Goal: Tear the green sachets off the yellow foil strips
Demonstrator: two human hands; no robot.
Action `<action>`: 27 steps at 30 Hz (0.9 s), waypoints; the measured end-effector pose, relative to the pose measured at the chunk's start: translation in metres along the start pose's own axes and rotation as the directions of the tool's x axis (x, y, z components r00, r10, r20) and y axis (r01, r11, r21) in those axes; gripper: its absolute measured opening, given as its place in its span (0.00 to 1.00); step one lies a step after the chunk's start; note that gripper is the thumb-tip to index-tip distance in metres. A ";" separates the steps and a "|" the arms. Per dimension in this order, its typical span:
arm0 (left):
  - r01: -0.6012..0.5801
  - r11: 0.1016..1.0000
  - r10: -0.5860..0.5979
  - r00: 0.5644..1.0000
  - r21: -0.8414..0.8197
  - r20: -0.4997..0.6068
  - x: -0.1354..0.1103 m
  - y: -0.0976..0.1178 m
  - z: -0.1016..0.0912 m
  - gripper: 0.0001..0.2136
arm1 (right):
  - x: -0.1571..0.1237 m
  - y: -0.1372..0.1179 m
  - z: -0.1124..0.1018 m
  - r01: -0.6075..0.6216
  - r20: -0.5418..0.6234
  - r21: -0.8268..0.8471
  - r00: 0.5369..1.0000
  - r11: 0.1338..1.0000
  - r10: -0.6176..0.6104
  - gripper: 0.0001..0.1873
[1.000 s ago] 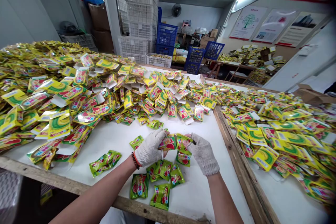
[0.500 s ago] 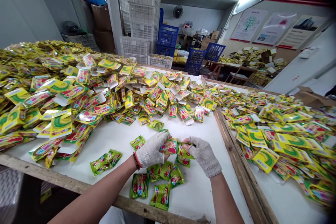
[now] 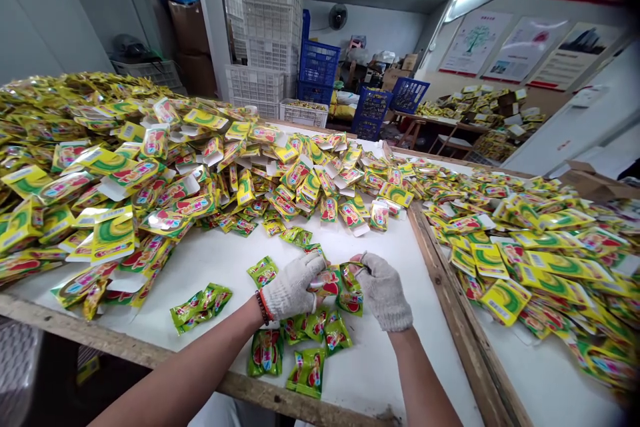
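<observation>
My left hand, in a whitish knitted glove with bare fingertips, is closed around a small printed candy box. At the right end of that box, my gloved right hand pinches a green candy packet between thumb and fingers. Whether the packet is partly inside the box I cannot tell. Below my hands lie several green packets, among them a packet and another packet near the table's front edge. A pair of packets rests further left.
A large heap of yellow-green boxes covers the left and back of the white table. A wooden strip divides it from a pile of flatter boxes on the right. White crates and blue crates are stacked behind.
My right hand has shifted slightly left and tilted, bringing the packet close against the box end. My left hand keeps its hold and has turned slightly, with the fingers further over the box.
</observation>
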State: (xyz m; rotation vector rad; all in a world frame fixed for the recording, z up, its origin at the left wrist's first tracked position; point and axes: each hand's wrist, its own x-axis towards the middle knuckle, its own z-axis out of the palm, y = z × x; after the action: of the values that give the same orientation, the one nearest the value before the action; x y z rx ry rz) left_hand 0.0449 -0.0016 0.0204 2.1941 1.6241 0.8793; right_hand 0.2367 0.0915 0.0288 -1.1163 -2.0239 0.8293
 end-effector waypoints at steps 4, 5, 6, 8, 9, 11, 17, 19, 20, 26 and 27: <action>0.111 0.993 -0.115 0.987 -0.041 -0.109 0.001 0.001 -0.003 0.22 | 0.003 -0.003 -0.010 -0.103 -0.101 0.162 0.988 0.981 0.120 0.14; 0.138 0.990 -0.141 0.979 -0.035 -0.146 0.001 0.000 -0.004 0.22 | 0.002 -0.004 -0.014 -0.124 -0.110 0.257 0.982 0.958 0.157 0.15; 0.153 0.988 -0.153 0.972 -0.017 -0.175 0.001 -0.002 -0.006 0.23 | 0.001 -0.004 -0.017 -0.145 -0.069 0.353 0.981 0.924 0.180 0.17; 0.138 0.989 -0.126 0.973 0.049 -0.193 0.001 -0.005 -0.010 0.25 | -0.002 -0.005 -0.023 -0.214 0.142 0.477 0.976 0.852 0.166 0.19; 0.111 0.989 -0.093 0.978 0.093 -0.187 0.001 -0.006 -0.011 0.26 | -0.004 -0.006 -0.024 -0.245 0.273 0.489 0.955 0.837 0.120 0.21; 0.041 0.985 -0.013 0.986 0.165 -0.168 0.000 -0.008 -0.013 0.27 | -0.008 -0.007 -0.021 -0.239 0.459 0.472 0.888 0.848 -0.006 0.24; -0.092 0.981 0.117 0.983 0.173 -0.142 -0.001 -0.008 -0.009 0.27 | -0.015 -0.004 -0.003 0.027 0.619 0.134 0.778 0.991 -0.104 0.23; -0.027 0.991 0.044 0.991 0.132 -0.129 0.000 -0.009 -0.008 0.27 | -0.015 -0.001 -0.002 0.034 0.588 0.031 0.808 0.999 -0.046 0.22; 0.023 0.994 -0.009 0.992 0.103 -0.127 0.001 -0.010 -0.008 0.26 | -0.014 0.001 -0.003 0.007 0.565 0.030 0.825 1.000 -0.022 0.23; 0.188 0.981 -0.192 0.973 -0.041 -0.129 0.003 -0.012 -0.008 0.26 | -0.007 -0.001 -0.014 -0.144 0.437 0.241 0.899 0.960 0.025 0.16; 0.187 0.981 -0.191 0.974 -0.050 -0.124 0.003 -0.011 -0.008 0.26 | -0.005 -0.003 -0.014 -0.151 0.353 0.293 0.935 0.944 0.040 0.14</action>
State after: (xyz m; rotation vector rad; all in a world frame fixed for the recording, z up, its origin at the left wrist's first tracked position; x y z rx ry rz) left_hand 0.0323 0.0036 0.0213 1.9537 1.8240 1.0039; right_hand 0.2483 0.0881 0.0381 -0.9415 -2.0197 1.4300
